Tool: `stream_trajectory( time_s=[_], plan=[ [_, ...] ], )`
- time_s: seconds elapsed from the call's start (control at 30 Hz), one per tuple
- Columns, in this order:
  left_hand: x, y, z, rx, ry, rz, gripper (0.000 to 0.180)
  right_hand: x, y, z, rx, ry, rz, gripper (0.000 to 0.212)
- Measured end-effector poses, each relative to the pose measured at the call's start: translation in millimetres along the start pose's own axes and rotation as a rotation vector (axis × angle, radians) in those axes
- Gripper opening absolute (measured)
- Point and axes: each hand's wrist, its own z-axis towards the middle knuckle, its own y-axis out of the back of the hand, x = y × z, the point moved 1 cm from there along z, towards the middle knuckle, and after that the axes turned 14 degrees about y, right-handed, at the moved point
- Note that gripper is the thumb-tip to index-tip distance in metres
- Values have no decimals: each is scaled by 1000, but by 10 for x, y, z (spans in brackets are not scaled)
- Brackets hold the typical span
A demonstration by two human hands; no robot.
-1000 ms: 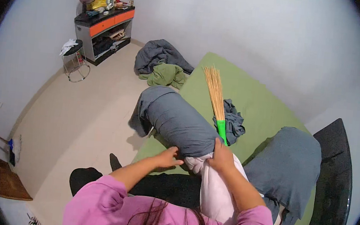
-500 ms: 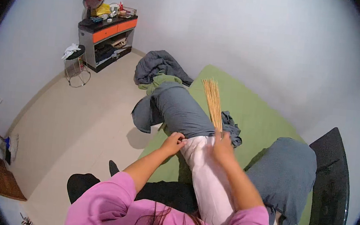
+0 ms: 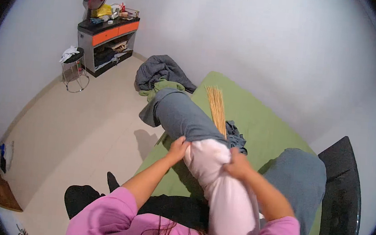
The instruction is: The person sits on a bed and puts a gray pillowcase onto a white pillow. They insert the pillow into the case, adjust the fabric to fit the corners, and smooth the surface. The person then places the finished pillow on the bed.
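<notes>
A long pale pink bolster [image 3: 232, 203] slants from my body toward the far left over the bed, its far part inside a grey pillowcase [image 3: 181, 112]. My left hand [image 3: 178, 150] is closed at the left side of the case's opening, gripping its hem. On the opposite side, just below the hem, my right hand [image 3: 239, 165] has its fingers curled into the bolster's bunched pale fabric. Its fingertips are partly hidden and slightly blurred. The case's loose end droops past the bed's left edge.
A stick broom [image 3: 216, 106] and crumpled grey cloth [image 3: 236, 138] lie on the green bed [image 3: 265, 111]. Right of me rests a grey-covered pillow [image 3: 297, 182] by the black headboard [image 3: 341, 195]. Beyond are heaped bedding [image 3: 163, 72], a stool [image 3: 76, 57] and a cabinet [image 3: 107, 41].
My right hand has dropped from beside the broom's lower end to the bolster's right side. More pale fabric now bulges at the case's opening. My left hand stays at the hem.
</notes>
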Motion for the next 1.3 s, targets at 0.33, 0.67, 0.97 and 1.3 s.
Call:
stream_trajectory(
  time_s=[0.33,0.67,0.97,1.3],
  plan=[
    [-1291,-112,-52,211,-180,788,19,-869,-1070,196,56,-167,870,52],
    [-895,202,-564,218,-524,817,16,43,-496,344,-256,935,81,65],
    [-646,907,-1022,190,77,1164,27,-10,-850,368,-215,633,45,64],
    [-741,225,-1282,164,-230,492,29,53,-732,370,-350,920,4,15]
  ],
)
